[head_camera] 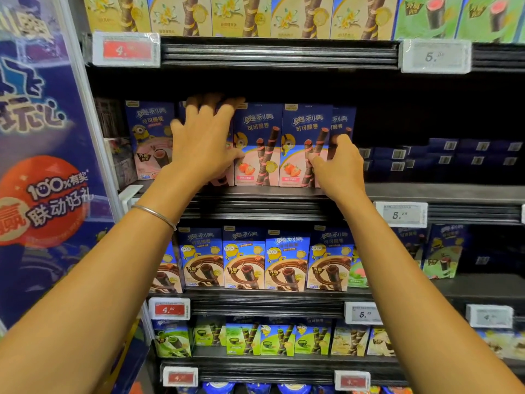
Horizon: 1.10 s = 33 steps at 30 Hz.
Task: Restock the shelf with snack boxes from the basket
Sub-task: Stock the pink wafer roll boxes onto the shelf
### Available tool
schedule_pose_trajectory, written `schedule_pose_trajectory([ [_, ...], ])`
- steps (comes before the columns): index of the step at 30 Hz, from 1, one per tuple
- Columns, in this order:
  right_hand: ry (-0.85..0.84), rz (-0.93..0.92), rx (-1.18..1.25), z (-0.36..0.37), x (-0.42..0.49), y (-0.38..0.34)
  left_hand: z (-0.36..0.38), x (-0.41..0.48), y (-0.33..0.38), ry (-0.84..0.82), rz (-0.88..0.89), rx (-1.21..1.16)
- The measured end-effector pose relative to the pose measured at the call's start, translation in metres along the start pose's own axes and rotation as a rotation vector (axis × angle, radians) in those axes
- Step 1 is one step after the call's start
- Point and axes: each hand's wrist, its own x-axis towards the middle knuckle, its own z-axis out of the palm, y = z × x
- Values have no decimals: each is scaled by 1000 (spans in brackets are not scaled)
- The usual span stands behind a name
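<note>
Fingers [211,108]: I've got both hands clamping the strawberry boxes [257,143] row's ends
Handling: light, crushable cardboard, I'd squeeze the edges

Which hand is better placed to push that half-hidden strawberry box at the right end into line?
Probably the right hand: it already grips the end box, while the left hand lies over boxes further left in the row.

Five strawberry boxes [257,143] stand on the shelf [426,191]; below it, five chocolate boxes [244,260]; two hands [203,143]
</note>
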Motion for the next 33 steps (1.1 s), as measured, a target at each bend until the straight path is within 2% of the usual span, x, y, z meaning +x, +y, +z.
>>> schedule_pose_trajectory([
  [22,29,33,62,-18,1,8,3,1,13,43,19,22],
  [33,18,-33,-66,-5,2,4,0,2,0,31,18,16],
])
